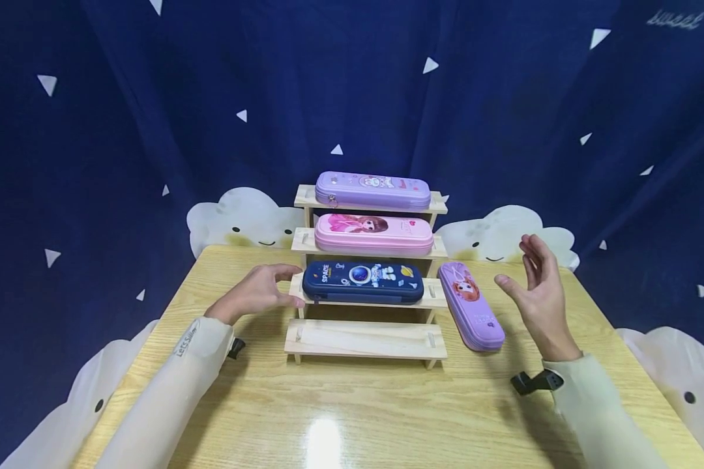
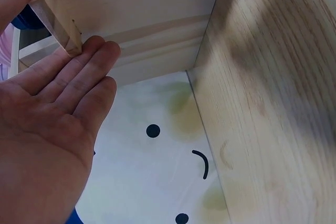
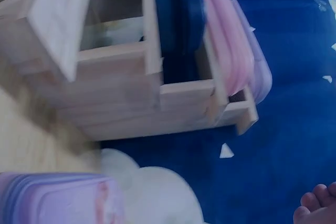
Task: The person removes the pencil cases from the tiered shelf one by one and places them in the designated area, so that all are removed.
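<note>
Backdrop: dark blue curtain [image 1: 352, 78], soft vertical folds, scattered small white triangles [image 1: 430, 65]. Pale lettering [image 1: 676, 20] top right, reads "sweet"; blurred in right wrist view.

Four white clouds low on the blue. Rear left cloud [image 1: 246, 205] sits behind the worktop [image 1: 270, 404]: two black eyes, small smile, yellowish cheeks. Rear right cloud [image 1: 510, 225]: one eye and smile visible, rest of face covered. Near left cloud [image 1: 85, 384] and near right cloud [image 1: 674, 365] flank the sides, one eye showing on each.

Worktop is light yellowish wood, grain visible. Bright glare [image 1: 324, 443] at bottom edge of head view, left of centre.
</note>
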`<state>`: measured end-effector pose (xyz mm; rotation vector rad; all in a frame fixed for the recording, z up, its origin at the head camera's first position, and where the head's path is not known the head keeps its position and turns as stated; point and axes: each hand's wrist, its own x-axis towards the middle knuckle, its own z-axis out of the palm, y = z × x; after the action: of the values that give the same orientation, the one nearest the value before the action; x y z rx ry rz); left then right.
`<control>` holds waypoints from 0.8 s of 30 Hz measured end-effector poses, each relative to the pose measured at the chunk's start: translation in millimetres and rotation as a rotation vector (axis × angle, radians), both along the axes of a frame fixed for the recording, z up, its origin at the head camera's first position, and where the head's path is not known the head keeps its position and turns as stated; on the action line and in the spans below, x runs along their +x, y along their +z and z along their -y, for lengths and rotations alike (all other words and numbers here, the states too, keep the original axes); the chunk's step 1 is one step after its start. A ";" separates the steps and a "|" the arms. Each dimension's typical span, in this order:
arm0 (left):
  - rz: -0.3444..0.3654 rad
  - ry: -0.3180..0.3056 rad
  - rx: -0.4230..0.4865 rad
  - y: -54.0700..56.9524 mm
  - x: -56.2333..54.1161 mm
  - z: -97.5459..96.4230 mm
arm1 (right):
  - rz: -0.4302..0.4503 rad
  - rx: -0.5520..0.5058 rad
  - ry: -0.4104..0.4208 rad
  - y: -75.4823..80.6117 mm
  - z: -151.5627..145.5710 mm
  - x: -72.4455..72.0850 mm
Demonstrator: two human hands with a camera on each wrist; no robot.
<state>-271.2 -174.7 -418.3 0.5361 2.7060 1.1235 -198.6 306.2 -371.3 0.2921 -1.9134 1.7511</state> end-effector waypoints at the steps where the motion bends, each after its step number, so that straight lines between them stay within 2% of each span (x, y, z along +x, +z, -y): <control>1: -0.002 0.000 -0.001 -0.1 0.0 0.0 | -0.011 -0.004 0.014 2.6 2.1 -0.6; 7: -0.022 -0.006 -0.011 -0.1 -0.2 -0.7 | -0.059 0.020 0.084 12.6 14.3 -4.8; 13: -0.023 -0.006 -0.013 -0.7 -0.5 0.2 | -0.067 0.111 0.137 15.1 26.8 -8.1; 19: -0.016 -0.009 -0.010 -1.0 -1.0 0.3 | -0.086 0.119 0.226 7.8 36.9 -15.0; 24: -0.018 -0.004 -0.006 -1.9 -0.7 0.1 | -0.039 0.163 0.287 -2.4 42.6 -20.9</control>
<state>-271.9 -174.8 -420.2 0.5523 2.7211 1.1152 -219.5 263.5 -373.7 0.6853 -2.0717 1.7497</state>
